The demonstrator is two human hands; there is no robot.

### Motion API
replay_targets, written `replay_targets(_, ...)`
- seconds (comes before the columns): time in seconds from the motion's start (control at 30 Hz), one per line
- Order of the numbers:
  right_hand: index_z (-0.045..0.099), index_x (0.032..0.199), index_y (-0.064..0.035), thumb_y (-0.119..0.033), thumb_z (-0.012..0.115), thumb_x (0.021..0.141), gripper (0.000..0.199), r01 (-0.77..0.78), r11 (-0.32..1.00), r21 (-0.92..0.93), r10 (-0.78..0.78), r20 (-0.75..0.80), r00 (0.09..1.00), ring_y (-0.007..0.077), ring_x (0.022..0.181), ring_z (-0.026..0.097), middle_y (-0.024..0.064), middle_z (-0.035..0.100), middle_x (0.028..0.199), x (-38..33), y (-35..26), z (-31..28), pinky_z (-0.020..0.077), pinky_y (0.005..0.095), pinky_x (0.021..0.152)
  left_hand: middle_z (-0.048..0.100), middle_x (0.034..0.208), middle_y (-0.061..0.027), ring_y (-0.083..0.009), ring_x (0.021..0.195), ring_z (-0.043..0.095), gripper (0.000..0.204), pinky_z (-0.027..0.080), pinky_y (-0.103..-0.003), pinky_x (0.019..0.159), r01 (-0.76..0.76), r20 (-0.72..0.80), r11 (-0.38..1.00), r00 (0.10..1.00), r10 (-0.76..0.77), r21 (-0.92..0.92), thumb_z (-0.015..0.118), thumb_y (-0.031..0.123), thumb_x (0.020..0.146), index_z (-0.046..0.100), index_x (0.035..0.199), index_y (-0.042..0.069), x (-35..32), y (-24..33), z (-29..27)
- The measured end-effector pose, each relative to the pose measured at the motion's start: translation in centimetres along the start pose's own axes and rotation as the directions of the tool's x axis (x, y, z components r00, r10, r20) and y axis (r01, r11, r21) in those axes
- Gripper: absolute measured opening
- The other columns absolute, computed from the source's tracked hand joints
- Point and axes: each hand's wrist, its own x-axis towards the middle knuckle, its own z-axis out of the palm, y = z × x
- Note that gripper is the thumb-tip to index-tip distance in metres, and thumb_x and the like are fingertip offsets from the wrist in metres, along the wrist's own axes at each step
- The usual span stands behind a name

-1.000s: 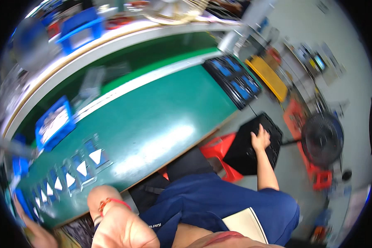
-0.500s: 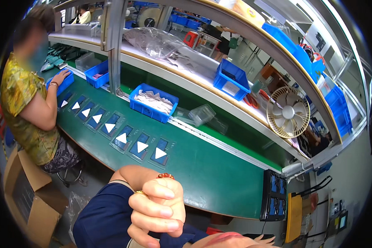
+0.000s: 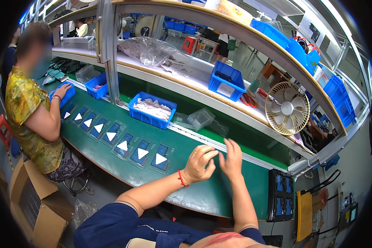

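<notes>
My left hand [image 3: 199,164], with a red string on the wrist and a ring on one finger, hovers over the green belt [image 3: 219,190]. Its fingers are curled toward my right hand [image 3: 231,158], and I cannot see anything in them. My right hand is beside it with the fingers spread and empty. The two hands nearly touch at the fingertips. Just left of them lies a row of blue trays with white triangles [image 3: 141,153], the nearest one [image 3: 160,159] a short way from my left hand.
A co-worker in a yellow patterned shirt [image 3: 27,111] sits at the left, one hand on a blue bin. A blue bin of white pieces [image 3: 152,109], clear plastic boxes [image 3: 200,118] and a fan [image 3: 287,108] stand behind. A black tray [image 3: 281,194] is at the right, cardboard boxes [image 3: 33,202] lower left.
The view has swung from the floor and stool up to the bench. My hands, raised close to the camera before, are now stretched out together over the green belt.
</notes>
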Motion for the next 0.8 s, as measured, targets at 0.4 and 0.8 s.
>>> replay_targets(0.4,0.039,0.138,-0.0175,0.0,0.06,0.058,0.084,0.199,0.955,-0.219,0.004,0.683,0.731,0.0352,0.138,0.023,0.0189,0.029,0.146,13.1,4.2,10.5,0.0201,0.0516,0.112,0.054,0.104,-0.014,-0.0267,0.085,0.056,0.027,0.048,-0.035,0.073,0.292,0.242,0.953,0.922,-0.302,0.079,0.061,-0.002,0.068,0.064,0.095,0.002,-2.1,-1.0,0.5)
replay_targets(0.8,0.05,0.125,-0.0038,-0.039,0.083,0.053,0.087,-0.156,0.988,0.005,0.114,0.659,0.743,0.036,0.111,0.053,0.0217,0.056,0.115,7.2,10.1,6.0,0.0422,0.0411,0.096,0.057,0.093,-0.0116,-0.0276,0.082,0.06,0.012,0.049,-0.036,0.072,0.361,0.378,0.932,0.858,-0.349,0.043,0.059,-0.001,0.071,0.063,0.082,0.002,-2.6,-2.5,0.9)
